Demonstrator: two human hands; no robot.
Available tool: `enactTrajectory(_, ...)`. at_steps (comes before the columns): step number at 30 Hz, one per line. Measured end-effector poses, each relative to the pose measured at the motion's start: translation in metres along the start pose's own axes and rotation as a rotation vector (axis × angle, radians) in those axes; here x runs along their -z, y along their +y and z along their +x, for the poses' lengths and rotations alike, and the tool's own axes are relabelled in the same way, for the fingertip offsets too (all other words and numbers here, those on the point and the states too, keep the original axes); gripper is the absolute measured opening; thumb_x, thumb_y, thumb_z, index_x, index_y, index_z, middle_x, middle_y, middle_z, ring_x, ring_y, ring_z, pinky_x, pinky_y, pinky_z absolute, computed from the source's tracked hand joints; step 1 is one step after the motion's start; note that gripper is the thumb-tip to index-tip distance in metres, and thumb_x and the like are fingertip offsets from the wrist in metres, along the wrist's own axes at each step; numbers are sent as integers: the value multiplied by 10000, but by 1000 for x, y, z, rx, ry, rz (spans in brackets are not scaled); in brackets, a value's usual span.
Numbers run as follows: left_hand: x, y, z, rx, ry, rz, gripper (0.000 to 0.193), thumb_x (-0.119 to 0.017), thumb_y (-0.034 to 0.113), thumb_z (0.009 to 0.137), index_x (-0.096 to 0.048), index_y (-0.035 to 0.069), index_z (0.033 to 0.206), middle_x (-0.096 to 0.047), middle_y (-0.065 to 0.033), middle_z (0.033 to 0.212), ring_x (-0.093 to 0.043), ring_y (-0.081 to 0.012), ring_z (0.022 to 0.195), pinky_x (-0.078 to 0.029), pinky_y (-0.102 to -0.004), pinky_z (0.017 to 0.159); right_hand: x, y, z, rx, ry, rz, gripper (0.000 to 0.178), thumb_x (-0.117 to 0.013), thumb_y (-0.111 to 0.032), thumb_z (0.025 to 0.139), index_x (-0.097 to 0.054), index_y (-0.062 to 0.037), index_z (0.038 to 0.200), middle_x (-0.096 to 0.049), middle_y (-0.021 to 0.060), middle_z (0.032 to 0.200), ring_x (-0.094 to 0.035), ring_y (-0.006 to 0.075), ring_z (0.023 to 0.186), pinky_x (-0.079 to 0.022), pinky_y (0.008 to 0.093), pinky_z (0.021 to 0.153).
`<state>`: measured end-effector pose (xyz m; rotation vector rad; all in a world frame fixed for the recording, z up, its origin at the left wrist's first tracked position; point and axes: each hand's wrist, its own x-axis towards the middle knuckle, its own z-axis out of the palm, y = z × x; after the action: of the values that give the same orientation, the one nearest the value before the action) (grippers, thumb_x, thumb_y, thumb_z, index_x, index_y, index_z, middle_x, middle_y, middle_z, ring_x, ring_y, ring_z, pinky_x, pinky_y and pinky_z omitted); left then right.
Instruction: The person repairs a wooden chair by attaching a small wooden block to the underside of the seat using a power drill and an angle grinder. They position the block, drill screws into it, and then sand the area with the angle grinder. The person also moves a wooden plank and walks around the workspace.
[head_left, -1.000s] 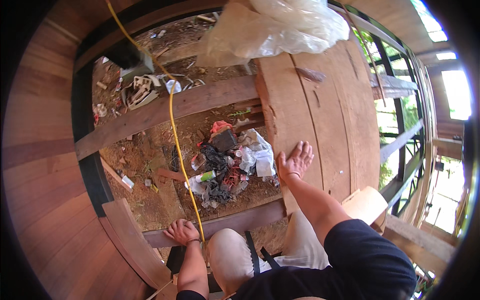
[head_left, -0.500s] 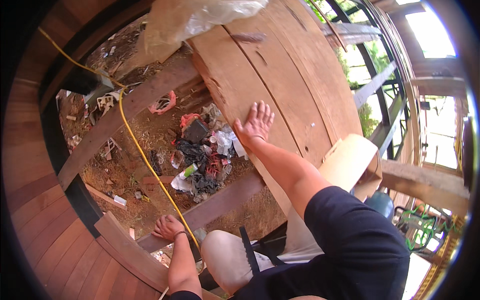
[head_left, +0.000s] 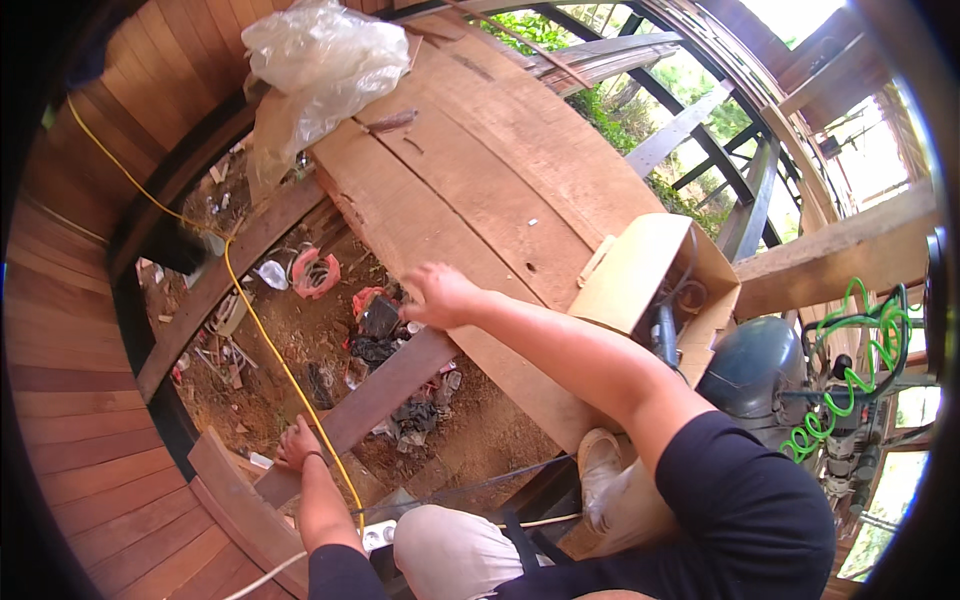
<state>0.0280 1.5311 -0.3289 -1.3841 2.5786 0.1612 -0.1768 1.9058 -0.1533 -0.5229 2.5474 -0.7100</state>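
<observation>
My right hand (head_left: 440, 297) is open at the left edge of the wide wooden boards (head_left: 480, 170), slightly blurred, its fingers apart and nothing in them. Whether it still touches the wood I cannot tell. Lower left, my left hand (head_left: 297, 443) is at the near end of a narrow dark beam (head_left: 375, 395), its fingers partly stretched out and holding nothing that I can see. A yellow cable (head_left: 275, 335) runs down just beside that hand to a white socket block (head_left: 378, 535) by my knee.
Beneath the beams lies bare soil with rubbish (head_left: 380, 325). Crumpled plastic sheeting (head_left: 320, 65) covers the boards' far end. At right stand an open cardboard box (head_left: 635, 270) with a tool inside, and a dark tank (head_left: 755, 365) with a green coiled hose (head_left: 835, 405). Curved plank flooring (head_left: 90, 430) borders the left.
My right hand, earlier flat on the boards, has moved left to their edge. My left hand has shifted slightly left. The view has swung, bringing the box and tank further in.
</observation>
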Motion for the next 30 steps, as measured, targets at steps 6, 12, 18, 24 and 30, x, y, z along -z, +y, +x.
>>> enactTrajectory(6, 69, 7, -48, -319, -286, -390, 478, -644, 445, 854, -639, -14, 990, -631, -188, 1054, -584, -316, 999, -446, -438, 898, 46, 33, -146, -137, 17, 233, 564, -631, -411, 840, -575, -25, 1246, -637, 257, 1144, -613, 389, 1088, -491, 449, 937)
enactTrajectory(12, 187, 34, -323, -642, -763, -499, 183, -706, 206, 798, -682, 25, 781, -684, -67, 766, -621, -159, 749, -512, -336, 732, 79, -7, -370, -318, -184, 288, 526, -618, -456, 835, -616, -29, 1142, -660, 232, 1075, -626, 404, 1016, -502, 493, 871)
enactTrajectory(18, 360, -17, -455, -1038, -1085, 295, 713, -627, 439, 884, -392, 78, 1452, -256, -261, 1531, -234, -381, 1434, -224, -405, 1167, 133, -83, -597, -442, -109, 406, 637, -588, -476, 851, -519, -83, 1348, -466, 177, 1411, -379, 338, 1350, -337, 451, 1102)
enactTrajectory(24, 424, -33, -426, -1025, -1546, 415, 614, -574, 379, 935, -394, 68, 1432, -331, -251, 1436, -305, -347, 1356, -272, -386, 1119, 120, -152, -736, -820, 149, 988, 708, -558, -550, 894, -494, -39, 1379, -492, 217, 1406, -467, 355, 1304, -355, 392, 1100)
enactTrajectory(30, 479, -36, -375, -910, -1475, 448, 463, -571, 307, 948, -556, 8, 1301, -605, -228, 1191, -572, -314, 1140, -426, -380, 1011, 27, -256, -843, -1312, 257, 866, 544, -570, -487, 872, -690, -1, 1086, -656, 231, 1148, -613, 371, 1107, -468, 420, 951)
